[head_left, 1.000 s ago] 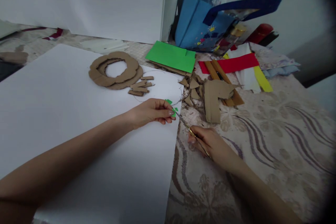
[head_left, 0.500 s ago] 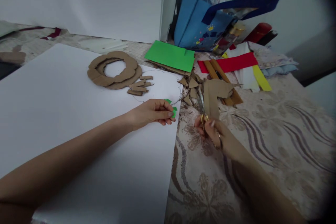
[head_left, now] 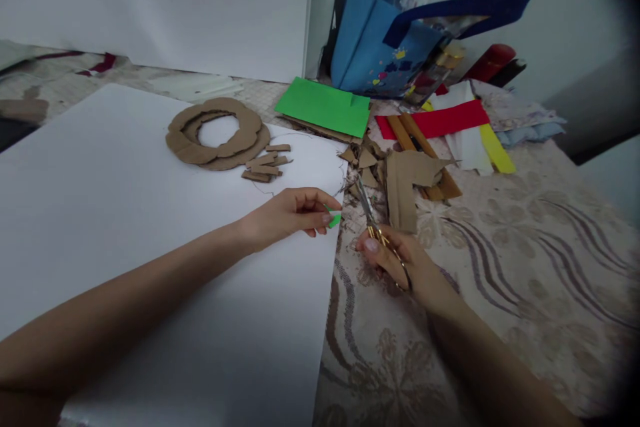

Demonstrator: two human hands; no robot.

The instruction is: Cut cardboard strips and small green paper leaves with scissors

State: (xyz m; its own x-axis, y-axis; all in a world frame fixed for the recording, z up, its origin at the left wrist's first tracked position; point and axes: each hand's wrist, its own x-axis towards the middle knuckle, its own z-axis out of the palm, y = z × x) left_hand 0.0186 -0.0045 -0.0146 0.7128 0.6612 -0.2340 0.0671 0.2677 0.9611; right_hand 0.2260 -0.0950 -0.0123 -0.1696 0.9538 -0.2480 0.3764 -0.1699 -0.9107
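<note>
Between the thumb and fingers of my left hand (head_left: 300, 212) is a small piece of green paper (head_left: 335, 219), held over the right edge of a large white sheet (head_left: 240, 320). My right hand (head_left: 395, 257) grips gold-handled scissors (head_left: 368, 205), their blades pointing up and left, apart from the green piece. Several short cardboard strips (head_left: 265, 165) lie just beyond my left hand. Two scalloped cardboard rings (head_left: 250, 123) are stacked behind them. Pencil outlines show on the white sheet near the strips.
Green paper (head_left: 323, 107) lies at the back. Cardboard scraps (head_left: 367, 157) and a larger cardboard offcut (head_left: 400, 197) sit right of the sheet. Farther right are red (head_left: 450, 120) and yellow strips (head_left: 497, 150). A blue bag (head_left: 370, 33) stands behind, beside a large white board (head_left: 200, 7).
My right hand has brought the scissors left, closer to my left hand, and their blades now lean further left. The green piece has turned slightly in my left fingers.
</note>
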